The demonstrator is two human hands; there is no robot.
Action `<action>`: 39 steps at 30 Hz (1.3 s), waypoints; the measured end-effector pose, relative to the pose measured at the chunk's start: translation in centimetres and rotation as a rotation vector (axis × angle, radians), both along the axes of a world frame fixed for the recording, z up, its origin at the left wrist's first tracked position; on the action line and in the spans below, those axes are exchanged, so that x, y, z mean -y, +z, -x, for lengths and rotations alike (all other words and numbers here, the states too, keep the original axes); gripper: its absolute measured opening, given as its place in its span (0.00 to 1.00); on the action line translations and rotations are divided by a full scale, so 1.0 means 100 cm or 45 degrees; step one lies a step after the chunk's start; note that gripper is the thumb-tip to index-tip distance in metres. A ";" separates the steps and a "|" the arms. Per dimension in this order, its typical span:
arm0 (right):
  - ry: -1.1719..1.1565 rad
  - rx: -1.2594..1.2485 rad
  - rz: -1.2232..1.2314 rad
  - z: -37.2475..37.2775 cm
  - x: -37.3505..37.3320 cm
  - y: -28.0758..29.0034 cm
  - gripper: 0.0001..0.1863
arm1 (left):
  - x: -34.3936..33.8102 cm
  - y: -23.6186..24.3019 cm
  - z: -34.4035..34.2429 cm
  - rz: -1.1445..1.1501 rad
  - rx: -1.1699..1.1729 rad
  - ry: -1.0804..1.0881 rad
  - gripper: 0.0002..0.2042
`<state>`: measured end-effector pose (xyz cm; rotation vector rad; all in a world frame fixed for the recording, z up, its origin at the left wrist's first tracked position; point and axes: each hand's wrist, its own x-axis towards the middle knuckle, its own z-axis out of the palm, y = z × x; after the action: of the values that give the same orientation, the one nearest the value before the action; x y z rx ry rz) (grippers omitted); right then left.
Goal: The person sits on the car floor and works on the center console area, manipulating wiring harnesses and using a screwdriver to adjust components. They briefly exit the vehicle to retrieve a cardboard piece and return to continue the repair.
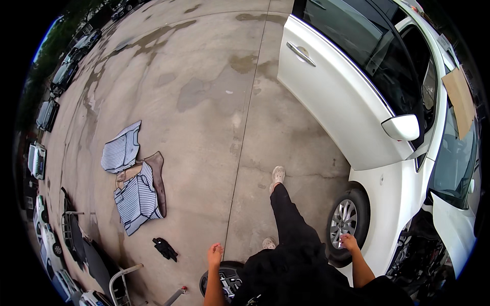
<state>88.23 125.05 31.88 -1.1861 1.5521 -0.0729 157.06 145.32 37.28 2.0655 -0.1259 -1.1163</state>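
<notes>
My left hand (215,252) hangs low with its fingers curled in, and nothing shows in it. Behind that forearm, on the ground, is a round black tray (226,283) with metal tool-like pieces, partly hidden by my arm and body. My right hand (349,243) has its fingers bent together, with no object visible in them. In this view it overlaps the front wheel (343,223) of a white car (378,189); whether it touches the wheel I cannot tell. My legs are in mid-stride, one foot ahead of the other.
The car's door (332,97) is swung wide, and its mirror (401,127) juts out. Cardboard (459,102) lies against the windscreen. Striped covers (139,200) and a black glove-like bundle (165,249) lie on the concrete. A metal stand (121,278) holds dark panels. Parked cars line the left.
</notes>
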 end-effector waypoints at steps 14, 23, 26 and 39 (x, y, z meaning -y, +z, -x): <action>0.350 -0.271 0.525 -0.279 0.664 0.050 0.19 | 0.306 0.007 -0.090 -0.186 -0.390 -0.097 0.10; -0.115 -0.449 0.694 -0.474 0.881 0.095 0.23 | 0.859 -0.076 -0.408 -0.179 0.234 -0.944 0.10; -0.100 -0.721 0.794 -0.498 0.889 0.121 0.28 | 1.124 0.022 -0.396 0.283 0.610 -1.067 0.13; -1.059 -1.208 0.283 -0.616 0.999 0.098 0.34 | 1.632 0.014 -0.295 0.107 -0.058 -1.902 0.12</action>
<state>149.83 25.17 41.68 -0.6516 2.8714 -0.2592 186.58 -17.84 38.70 1.6684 -1.8514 -1.8578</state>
